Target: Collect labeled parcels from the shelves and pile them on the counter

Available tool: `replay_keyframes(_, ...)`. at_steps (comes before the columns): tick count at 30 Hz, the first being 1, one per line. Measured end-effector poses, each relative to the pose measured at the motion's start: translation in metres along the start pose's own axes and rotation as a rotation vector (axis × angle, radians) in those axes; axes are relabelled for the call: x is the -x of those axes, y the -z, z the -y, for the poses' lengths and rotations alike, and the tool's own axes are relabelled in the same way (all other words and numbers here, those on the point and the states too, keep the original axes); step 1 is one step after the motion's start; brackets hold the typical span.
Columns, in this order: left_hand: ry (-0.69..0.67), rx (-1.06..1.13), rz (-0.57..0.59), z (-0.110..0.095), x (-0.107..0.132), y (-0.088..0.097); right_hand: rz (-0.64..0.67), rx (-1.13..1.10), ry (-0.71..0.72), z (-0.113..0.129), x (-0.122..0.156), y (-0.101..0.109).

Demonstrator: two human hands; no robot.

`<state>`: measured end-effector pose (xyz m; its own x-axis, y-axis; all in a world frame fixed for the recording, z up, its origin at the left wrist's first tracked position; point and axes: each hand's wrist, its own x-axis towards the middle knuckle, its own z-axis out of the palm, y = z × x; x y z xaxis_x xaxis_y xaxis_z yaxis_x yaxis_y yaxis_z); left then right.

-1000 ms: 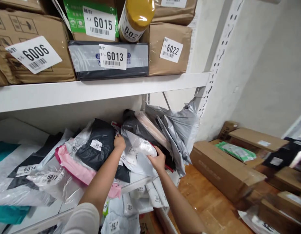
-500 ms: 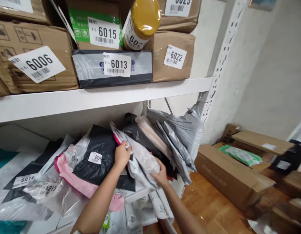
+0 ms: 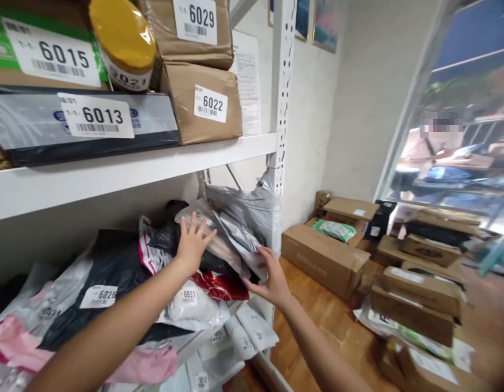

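Observation:
My left hand [image 3: 192,245] is spread open over a clear plastic bag [image 3: 217,237] with something pinkish inside, among the parcels on the lower shelf. At that bag's right end, my right hand [image 3: 272,280] has its thumb and fingers apart, close to a grey mailer bag [image 3: 246,231]. A larger grey bag [image 3: 252,201] leans behind. Below my left hand lie a red shiny packet [image 3: 223,287] and a white parcel labelled 6031 [image 3: 198,310]. Left of these is a black bag labelled 6026 [image 3: 99,267].
Numbered boxes, including 6022 [image 3: 203,122], stand on the upper shelf beside a yellow-lidded jar [image 3: 123,38]. A white perforated post [image 3: 282,98] rises at the shelf's right end. Cardboard boxes [image 3: 323,261] cover much of the floor on the right. A person is visible outside the window.
Both hands have released the white parcel, which now lies lower with its 6031 label showing. They have moved to the bags behind it, and the view has turned right.

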<state>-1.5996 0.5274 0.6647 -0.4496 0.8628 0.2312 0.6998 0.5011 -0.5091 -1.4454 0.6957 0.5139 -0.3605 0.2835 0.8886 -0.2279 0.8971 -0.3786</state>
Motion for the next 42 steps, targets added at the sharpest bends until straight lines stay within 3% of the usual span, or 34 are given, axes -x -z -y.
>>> replay_keyframes(3,-0.109,-0.082,0.098,0.005,-0.035,-0.024,0.194,0.207,0.011,-0.019,-0.007,0.025)
replay_keyframes(6,-0.182,-0.018,0.064,0.014,-0.044,-0.035,0.293,0.266,0.077,-0.056,0.022,0.020)
replay_keyframes(8,-0.182,0.034,0.024,0.011,-0.043,-0.031,0.254,0.266,0.159,-0.080,0.042,0.008)
replay_keyframes(10,-0.195,0.055,0.001,-0.005,-0.040,-0.024,0.130,0.247,0.210,-0.092,0.045,-0.007)
replay_keyframes(13,-0.269,0.023,0.015,-0.047,-0.036,-0.014,0.008,0.198,0.162,-0.087,0.018,-0.028)
replay_keyframes(16,-0.308,-0.005,0.022,-0.076,-0.025,-0.005,0.051,0.142,0.069,-0.071,-0.021,-0.040)
replay_keyframes(18,-0.325,0.029,0.052,-0.072,-0.017,0.006,0.093,0.125,0.012,-0.063,-0.041,-0.048)
replay_keyframes(20,-0.317,0.134,0.068,-0.051,-0.013,0.021,0.116,0.131,-0.031,-0.056,-0.054,-0.058)
replay_keyframes(23,0.004,0.276,0.014,-0.011,-0.021,0.036,0.149,0.127,-0.091,-0.045,-0.068,-0.076)
replay_keyframes(25,0.192,0.277,0.068,0.006,-0.030,0.036,0.199,0.092,-0.126,-0.042,-0.075,-0.078)
replay_keyframes(26,0.217,0.263,0.114,0.009,-0.034,0.032,0.246,0.049,-0.129,-0.043,-0.078,-0.073)
replay_keyframes(29,0.133,0.231,0.154,0.000,-0.034,0.020,0.329,-0.102,-0.139,-0.061,-0.082,-0.043)
replay_keyframes(31,0.047,0.238,0.158,-0.019,-0.026,0.016,0.302,-0.124,-0.180,-0.079,-0.080,-0.023)
replay_keyframes(33,-0.059,0.244,0.218,-0.043,-0.018,0.020,0.294,-0.088,-0.204,-0.094,-0.079,-0.017)
replay_keyframes(35,-0.098,0.203,0.272,-0.065,-0.013,0.028,0.334,-0.062,-0.197,-0.102,-0.080,-0.026)
replay_keyframes(38,-0.013,0.126,0.246,-0.083,-0.013,0.036,0.322,-0.005,-0.217,-0.103,-0.079,-0.051)
replay_keyframes(42,0.083,0.176,0.237,-0.075,-0.009,0.025,0.262,0.040,-0.222,-0.102,-0.066,-0.058)
